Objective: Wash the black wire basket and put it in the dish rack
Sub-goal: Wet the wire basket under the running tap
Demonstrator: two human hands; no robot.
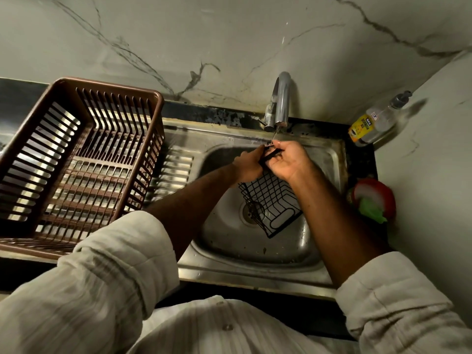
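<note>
The black wire basket [270,203] hangs tilted over the steel sink [319,159], its lower end above the drain. My left hand [249,164] and my right hand [290,159] both grip its upper end, right under the faucet [281,103]. A thin stream of water falls from the spout onto the basket's top between my fingers. The brown plastic dish rack [76,159] stands on the drainboard to the left of the sink, with nothing in it.
A dish soap bottle [373,123] lies against the wall at the sink's back right corner. A red dish with a green scrubber [373,200] sits on the right rim. Marble walls close off the back and right.
</note>
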